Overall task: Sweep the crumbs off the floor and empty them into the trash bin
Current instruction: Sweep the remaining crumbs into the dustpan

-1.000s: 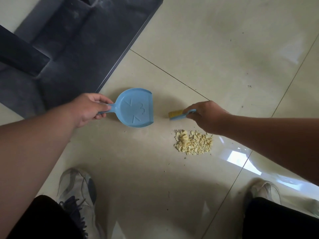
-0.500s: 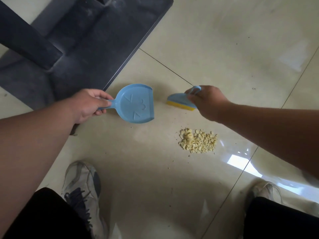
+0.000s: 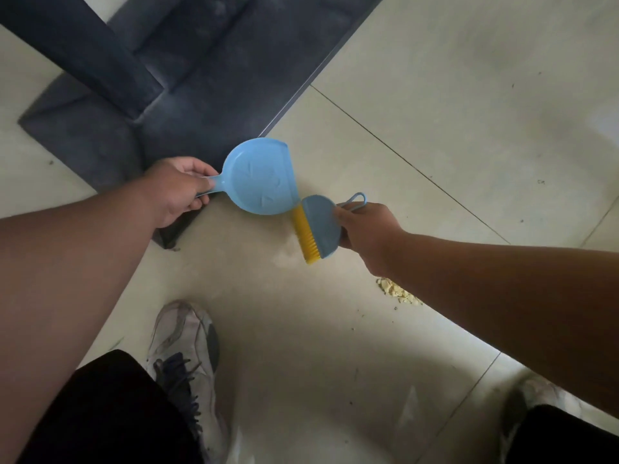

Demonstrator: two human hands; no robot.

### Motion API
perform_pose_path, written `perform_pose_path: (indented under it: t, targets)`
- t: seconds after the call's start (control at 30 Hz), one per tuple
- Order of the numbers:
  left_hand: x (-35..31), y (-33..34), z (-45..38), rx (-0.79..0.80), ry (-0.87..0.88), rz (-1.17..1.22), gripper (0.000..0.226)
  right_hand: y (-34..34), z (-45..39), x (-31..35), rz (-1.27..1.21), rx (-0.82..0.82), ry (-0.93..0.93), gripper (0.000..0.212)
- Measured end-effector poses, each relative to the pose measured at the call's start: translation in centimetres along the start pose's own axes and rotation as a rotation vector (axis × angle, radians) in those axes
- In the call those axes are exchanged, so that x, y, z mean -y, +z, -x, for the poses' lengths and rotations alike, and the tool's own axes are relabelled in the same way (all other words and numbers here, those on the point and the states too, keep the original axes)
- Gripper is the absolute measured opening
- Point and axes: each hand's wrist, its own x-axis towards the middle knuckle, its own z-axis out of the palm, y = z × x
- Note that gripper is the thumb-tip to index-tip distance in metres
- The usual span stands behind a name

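Note:
My left hand [image 3: 177, 189] grips the handle of a small blue dustpan [image 3: 259, 177], held above the floor with its flat lip facing right. My right hand [image 3: 365, 229] holds a small blue brush [image 3: 318, 226] with yellow bristles; the bristles point left and down, and the brush's upper end touches the dustpan's lip. A pile of yellow crumbs [image 3: 397, 292] lies on the tile floor below my right forearm, which hides most of it. No trash bin is in view.
A dark grey furniture base [image 3: 214, 82] with an upright post covers the floor at upper left, just behind the dustpan. My grey sneakers [image 3: 184, 349] stand at the bottom, the right one [image 3: 532, 396] mostly hidden. Beige floor tiles [image 3: 469, 95] spread to the right.
The brush has swung from above the crumbs leftward to meet the dustpan's lip, its bristles now turned sideways. The view shifted, so the crumbs now sit under my right forearm.

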Motion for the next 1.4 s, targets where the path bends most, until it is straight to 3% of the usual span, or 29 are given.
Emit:
perform_pose_path:
  t: [0.27, 0.43, 0.83, 0.97, 1.1, 1.2, 1.27, 1.4]
  targets:
    - [-0.3, -0.2, -1.1, -0.06, 0.028, -0.029, 0.019, 4.9, 0.2, -2.0, -0.236, -0.04, 0.078, 0.017]
    - [-1.5, 0.9, -1.5, -0.049, 0.023, -0.015, 0.016, 5.7, 1.5, -4.7, -0.139, -0.08, 0.033, 0.022]
    - [-2.7, 6.5, -0.4, 0.193, 0.044, -0.149, 0.014, -9.2, 3.0, -9.3, -0.171, -0.5, 0.013, 0.018]
    - [-2.6, 8.6, 0.3, 0.234, 0.048, -0.206, 0.01, -11.9, 3.8, -10.7, -0.226, -0.552, 0.033, 0.016]
    - [-2.7, 10.2, 1.0, 0.259, 0.055, -0.241, 0.011, -13.0, 4.3, -11.5, -0.507, -0.482, 0.002, 0.012]
    - [-2.9, 11.0, 1.4, 0.257, 0.058, -0.286, 0.012, -14.5, 5.3, -10.8, -0.677, -0.549, -0.039, 0.01]
    - [-3.0, 11.4, 1.8, 0.259, 0.058, -0.309, 0.011, -16.1, 6.2, -10.4, -0.598, -0.642, -0.084, 0.007]
    - [-2.7, 12.3, 2.8, 0.264, 0.09, -0.424, 0.008, -19.0, 8.1, -10.7, -0.004, -0.813, -0.132, 0.025]
